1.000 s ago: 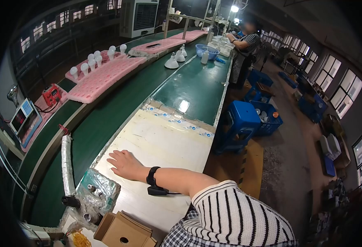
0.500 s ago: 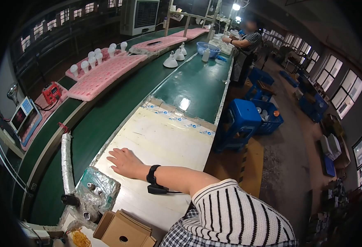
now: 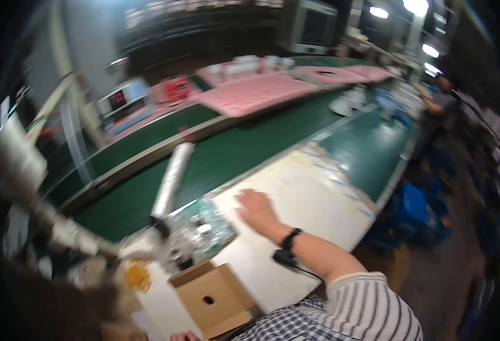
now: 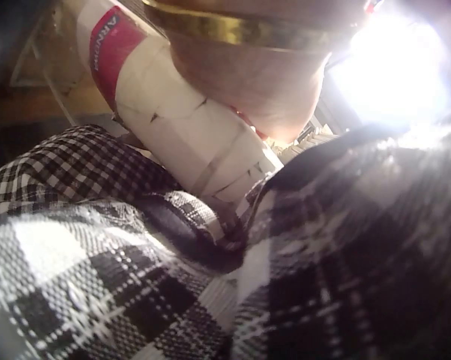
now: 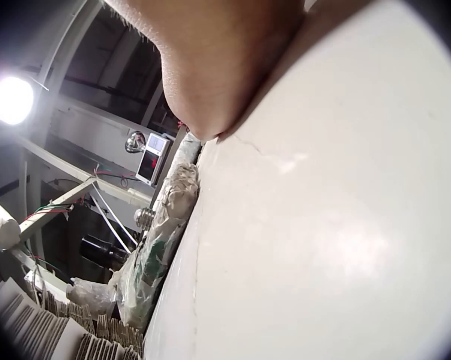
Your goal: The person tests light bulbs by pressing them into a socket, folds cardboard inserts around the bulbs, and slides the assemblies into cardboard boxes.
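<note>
My right hand (image 3: 257, 209) rests on the white board (image 3: 295, 187), fingers loosely spread and nothing in its grip. In the right wrist view, the heel of that hand (image 5: 210, 75) lies against the pale surface. Only the fingertips of my left hand (image 3: 184, 336) show at the bottom edge of the head view, beside an open cardboard box (image 3: 218, 295) with a round hole. The left wrist view has the left hand (image 4: 248, 82), its fingers hidden, overlapping a white cylinder (image 4: 180, 120) with a red label; I cannot tell whether it holds it.
Left of the board lies a plastic-wrapped green pad (image 3: 213, 227) with small metal parts. Yellow rubber bands (image 3: 138, 275) sit near the box. A foil-wrapped tube (image 3: 173, 179) crosses the green belt (image 3: 250, 136). Pink foam trays (image 3: 255, 94) hold white bulbs. Another person (image 3: 435, 105) stands far right.
The head view has swung left and blurred, shifting the scene rightward. Left fingertips now show at the bottom edge. The right hand stays on the board, its fingers drawn closer together.
</note>
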`<action>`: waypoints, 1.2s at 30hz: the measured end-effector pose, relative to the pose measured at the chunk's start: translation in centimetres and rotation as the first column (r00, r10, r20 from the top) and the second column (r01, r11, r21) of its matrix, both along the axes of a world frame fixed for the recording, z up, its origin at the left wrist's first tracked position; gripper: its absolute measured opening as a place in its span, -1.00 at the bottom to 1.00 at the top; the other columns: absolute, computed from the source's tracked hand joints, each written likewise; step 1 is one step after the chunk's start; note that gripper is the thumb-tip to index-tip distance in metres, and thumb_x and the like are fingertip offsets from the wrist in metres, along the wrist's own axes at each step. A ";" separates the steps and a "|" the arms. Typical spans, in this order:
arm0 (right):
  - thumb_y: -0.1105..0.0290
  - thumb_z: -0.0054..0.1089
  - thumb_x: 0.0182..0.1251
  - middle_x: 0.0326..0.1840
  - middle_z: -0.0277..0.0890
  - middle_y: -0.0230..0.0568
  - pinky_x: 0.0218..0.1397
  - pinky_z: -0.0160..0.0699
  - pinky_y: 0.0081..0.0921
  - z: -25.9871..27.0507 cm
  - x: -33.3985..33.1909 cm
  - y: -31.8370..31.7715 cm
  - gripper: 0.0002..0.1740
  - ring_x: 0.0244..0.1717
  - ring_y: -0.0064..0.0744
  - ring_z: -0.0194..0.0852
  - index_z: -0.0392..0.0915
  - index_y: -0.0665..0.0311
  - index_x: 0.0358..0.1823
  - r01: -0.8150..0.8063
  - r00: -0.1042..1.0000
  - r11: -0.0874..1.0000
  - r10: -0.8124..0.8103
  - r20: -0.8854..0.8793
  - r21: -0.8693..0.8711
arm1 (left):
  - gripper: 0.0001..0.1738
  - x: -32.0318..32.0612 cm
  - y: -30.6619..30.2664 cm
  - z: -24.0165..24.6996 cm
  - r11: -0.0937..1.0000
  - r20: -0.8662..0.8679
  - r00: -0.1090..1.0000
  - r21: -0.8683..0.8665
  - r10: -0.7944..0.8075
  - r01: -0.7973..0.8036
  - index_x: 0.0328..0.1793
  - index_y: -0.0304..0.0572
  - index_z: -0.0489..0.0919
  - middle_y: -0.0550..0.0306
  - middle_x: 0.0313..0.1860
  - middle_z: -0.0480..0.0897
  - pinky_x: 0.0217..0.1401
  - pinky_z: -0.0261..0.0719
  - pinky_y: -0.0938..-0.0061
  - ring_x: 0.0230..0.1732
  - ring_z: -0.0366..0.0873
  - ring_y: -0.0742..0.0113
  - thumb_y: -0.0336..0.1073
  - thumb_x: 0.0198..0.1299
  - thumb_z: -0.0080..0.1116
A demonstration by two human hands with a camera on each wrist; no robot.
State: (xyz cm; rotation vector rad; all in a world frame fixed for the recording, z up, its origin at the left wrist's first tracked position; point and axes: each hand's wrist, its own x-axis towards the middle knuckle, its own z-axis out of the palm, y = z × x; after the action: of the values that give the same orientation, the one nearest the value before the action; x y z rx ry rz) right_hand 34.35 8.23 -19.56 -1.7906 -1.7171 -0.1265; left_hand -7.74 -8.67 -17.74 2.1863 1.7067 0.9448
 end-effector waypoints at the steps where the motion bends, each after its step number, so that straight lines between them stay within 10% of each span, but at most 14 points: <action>1: 0.27 0.19 0.20 0.20 0.49 0.06 0.23 0.38 -0.05 -0.8 0.2 0.4 -0.57 0.21 0.07 0.42 0.56 0.29 0.08 -0.028 0.997 0.998 0.023 0.078 0.064 | -0.81 0.6 0.0 0.7 0.999 -0.040 0.999 -0.012 0.034 -0.034 -0.46 -0.24 0.49 -0.08 -0.47 0.49 -0.33 0.41 0.08 -0.39 0.46 -0.11 -0.41 0.17 0.23; 9: 0.43 0.18 0.22 0.27 0.44 0.09 0.36 0.26 -0.05 -2.4 1.0 1.4 -0.56 0.34 0.09 0.33 0.53 0.37 0.15 -0.033 0.990 0.998 0.039 0.137 -0.046 | -0.82 -0.8 -0.5 1.5 0.995 -0.003 0.995 -0.024 0.098 -0.099 -0.44 -0.09 0.54 0.15 -0.45 0.55 -0.33 0.53 0.31 -0.37 0.56 0.14 -0.28 0.15 0.31; 36: 0.41 0.08 0.40 0.31 0.41 0.12 0.35 0.27 -0.06 -3.9 2.6 1.7 -0.59 0.33 0.09 0.34 0.46 0.38 0.23 -0.047 0.972 0.998 0.054 0.230 -0.038 | -0.78 -1.1 -0.8 0.0 0.994 0.067 0.993 0.039 0.095 -0.097 -0.42 -0.12 0.50 0.11 -0.47 0.48 -0.30 0.51 0.29 -0.37 0.53 0.12 -0.25 0.21 0.27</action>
State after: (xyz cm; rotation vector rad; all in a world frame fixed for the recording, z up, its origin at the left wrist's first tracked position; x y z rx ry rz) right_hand 36.94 9.98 -23.47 -1.8125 -1.9353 -0.2972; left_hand -8.80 -9.46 -17.73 2.0914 1.7916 1.0724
